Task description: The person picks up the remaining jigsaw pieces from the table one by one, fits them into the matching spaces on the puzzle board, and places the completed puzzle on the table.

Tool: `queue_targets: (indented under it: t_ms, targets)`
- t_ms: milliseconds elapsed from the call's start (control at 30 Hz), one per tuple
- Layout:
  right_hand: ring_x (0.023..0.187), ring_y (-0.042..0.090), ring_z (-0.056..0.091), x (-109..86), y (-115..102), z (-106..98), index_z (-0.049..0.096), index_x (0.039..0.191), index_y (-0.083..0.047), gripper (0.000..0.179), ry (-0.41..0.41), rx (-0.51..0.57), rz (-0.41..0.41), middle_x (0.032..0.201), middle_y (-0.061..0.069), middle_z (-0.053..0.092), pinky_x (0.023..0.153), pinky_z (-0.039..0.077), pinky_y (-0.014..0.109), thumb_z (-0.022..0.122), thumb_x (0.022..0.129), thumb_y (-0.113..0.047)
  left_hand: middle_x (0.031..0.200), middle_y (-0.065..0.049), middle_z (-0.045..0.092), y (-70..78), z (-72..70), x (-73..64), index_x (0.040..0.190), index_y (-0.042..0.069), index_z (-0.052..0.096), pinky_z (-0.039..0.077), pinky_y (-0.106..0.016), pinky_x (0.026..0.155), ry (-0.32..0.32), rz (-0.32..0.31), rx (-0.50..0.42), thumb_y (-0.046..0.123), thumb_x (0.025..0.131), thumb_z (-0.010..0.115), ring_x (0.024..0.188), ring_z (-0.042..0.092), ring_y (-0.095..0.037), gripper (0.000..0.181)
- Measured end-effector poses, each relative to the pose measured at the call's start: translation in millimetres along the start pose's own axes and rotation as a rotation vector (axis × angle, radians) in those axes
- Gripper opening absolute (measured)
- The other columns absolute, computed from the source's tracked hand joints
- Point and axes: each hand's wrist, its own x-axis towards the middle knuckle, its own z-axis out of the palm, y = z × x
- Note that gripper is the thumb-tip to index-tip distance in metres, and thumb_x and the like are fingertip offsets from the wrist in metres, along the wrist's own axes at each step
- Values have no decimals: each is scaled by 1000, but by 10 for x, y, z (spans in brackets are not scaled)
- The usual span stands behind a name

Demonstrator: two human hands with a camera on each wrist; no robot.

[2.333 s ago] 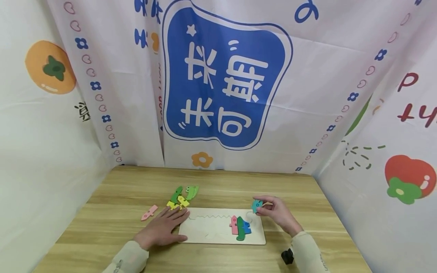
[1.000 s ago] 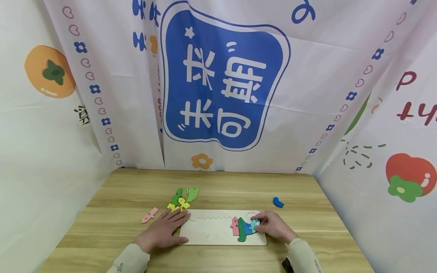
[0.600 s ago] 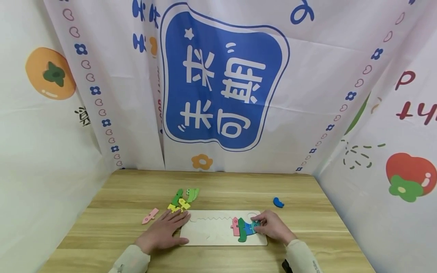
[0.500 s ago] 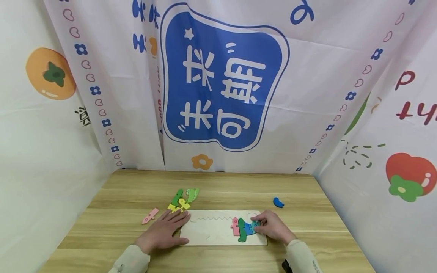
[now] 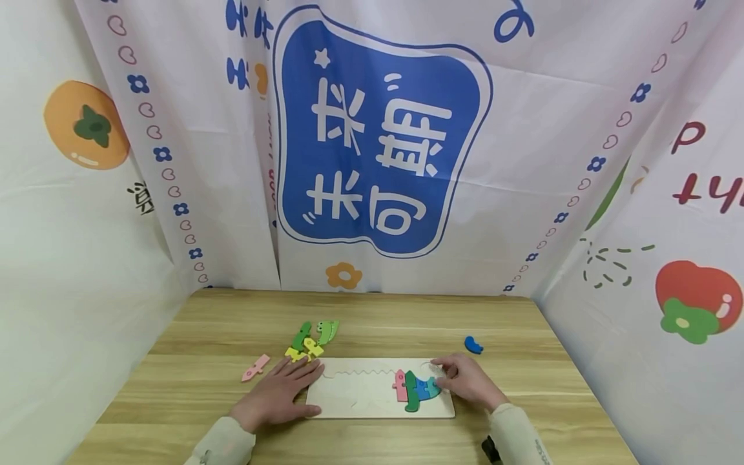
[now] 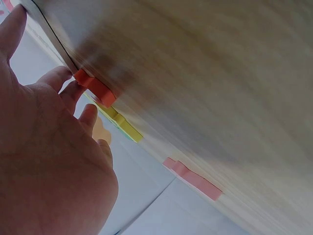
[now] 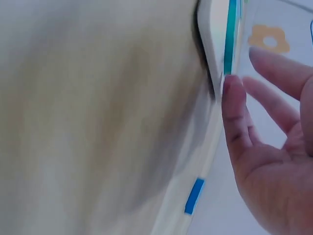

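Note:
A pale wooden puzzle board (image 5: 372,397) lies on the table. My left hand (image 5: 279,394) rests on its left end with fingers spread, and holds nothing. On the board's right part sit a pink piece (image 5: 401,385), a green piece (image 5: 412,394), a blue piece (image 5: 423,387) and a teal piece (image 5: 433,387), side by side. My right hand (image 5: 467,381) hovers at the teal piece, the thumb tip right at its edge and the index finger raised apart from it. In the right wrist view a gap shows between that thumb and the fingers.
Beyond my left hand lie a dark green piece (image 5: 302,336), a light green piece with a face (image 5: 328,332) and yellow pieces (image 5: 312,347). A red piece (image 6: 97,88) sits by the left fingertips, and a pink piece (image 5: 256,368) farther left. A dark blue piece (image 5: 473,345) lies back right.
My right hand brought the teal piece down onto the board beside the blue piece, then loosened its fingers from it. The dark blue piece came into sight. My left hand stayed put.

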Motion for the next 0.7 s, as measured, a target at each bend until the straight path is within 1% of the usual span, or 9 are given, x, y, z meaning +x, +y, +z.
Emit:
queue_targets:
  t_ms: [133,167,233,300,367,400,467,600,700]
  targets:
    - [89,19,59,84,85,-162,69,131,-3,41,160,-20,52,107,12,63,75,55,34,77,91,-7,166,-11,39,13,-21,-6,159,14,42,19,-63,126,0,0,-11,65,93,62,154,32,-40,85]
    - [92,21,60,109,116,-206,68,133,-3,42,197,-38,65,109,14,62,78,57,37,76,92,-7,166,-11,39,16,-28,-9,159,14,43,18,-63,126,0,-1,-14,65,93,63,154,32,-40,85]
    - [96,27,62,161,181,-296,65,136,-1,44,243,-76,80,113,19,61,83,59,45,74,93,-8,166,-12,39,17,-40,-16,159,13,43,19,-64,126,1,-1,-16,64,93,63,154,32,-41,85]
    - [103,35,64,197,260,-360,61,140,0,48,261,-102,105,119,23,60,89,58,53,73,95,-11,166,-12,38,14,-45,-21,159,13,43,19,-64,126,-2,-2,-13,64,93,63,154,32,-41,85]
    - [110,40,64,224,354,-398,58,143,1,52,269,-138,118,125,27,58,94,57,58,74,95,-13,166,-12,39,16,-50,-27,159,13,43,19,-64,126,-9,0,-11,64,93,63,153,33,-41,85]
    - [111,42,64,234,394,-410,58,143,2,53,267,-147,123,126,28,58,94,57,58,75,95,-14,166,-12,38,17,-50,-29,159,13,42,19,-64,126,-12,2,-11,64,94,63,153,33,-41,85]
    - [111,41,64,248,474,-413,60,141,1,54,269,-179,136,126,29,59,95,56,58,77,93,-17,166,-12,38,18,-43,-30,159,14,42,19,-64,126,-18,1,-10,65,94,62,153,32,-41,85]
    - [103,35,63,275,548,-418,68,132,-1,47,265,-246,139,117,25,63,92,56,57,81,91,-20,166,-11,38,20,-31,-31,159,14,42,19,-64,126,-17,-4,-16,65,93,62,154,32,-40,85]
    - [100,32,64,289,554,-432,71,126,-3,41,266,-254,140,112,20,65,91,56,55,81,90,-18,166,-10,39,19,-27,-28,159,15,43,19,-64,126,-9,-6,-13,65,93,62,154,32,-40,85]
